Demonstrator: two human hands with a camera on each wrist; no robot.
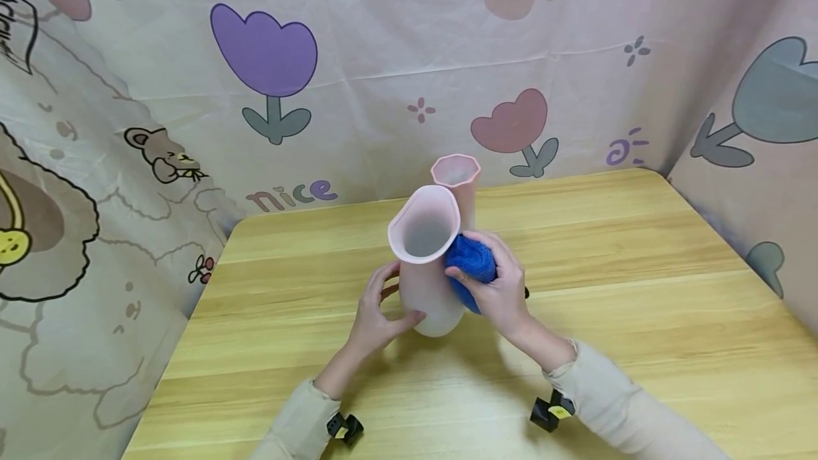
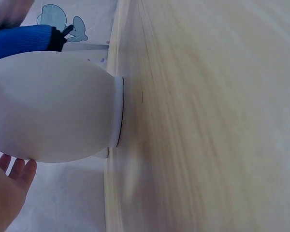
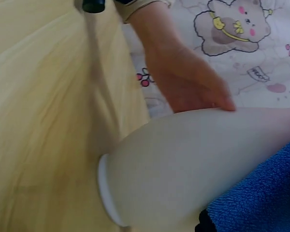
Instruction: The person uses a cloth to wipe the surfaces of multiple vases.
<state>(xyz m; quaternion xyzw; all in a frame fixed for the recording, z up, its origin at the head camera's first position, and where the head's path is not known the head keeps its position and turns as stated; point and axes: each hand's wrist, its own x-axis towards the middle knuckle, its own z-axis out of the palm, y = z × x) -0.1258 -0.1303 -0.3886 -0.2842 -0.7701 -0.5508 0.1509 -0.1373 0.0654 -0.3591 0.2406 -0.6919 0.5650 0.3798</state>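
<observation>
- Bear print (image 1: 167, 156): lay toward 10 o'clock of the large vase, on the cloth backdrop (image 1: 377, 13).
- Purple flower print (image 1: 264, 55): stood toward 11 o'clock, above the table (image 1: 275, 304), which had a pale wood grain.
- Black device (image 1: 345, 429): sat at the left cuff, toward 7 o'clock.
- Left hand (image 1: 373, 318): at about 8 o'clock, was partly open and curved round the vase's side, thumb toward the front, steadying grip on its body.
- Large vase (image 1: 424, 293): stood near mid-table between the hands, mouth upward, pink at the rim and whitish below; whether its base touched the wood could not be told.
- Small pink vase (image 1: 465, 201): stood behind, toward 1 o'clock, partly hidden.
- Blue cloth (image 1: 471, 261): lay bunched against the large vase at 3 o'clock; the left wrist view showed its dark end.
- Right hand (image 1: 505, 289): between 3 and 4 o'clock, was closed round the cloth, thumb nearest the viewer.
- Second black device (image 1: 552, 410): sat at the right cuff, between 4 and 5 o'clock.
</observation>
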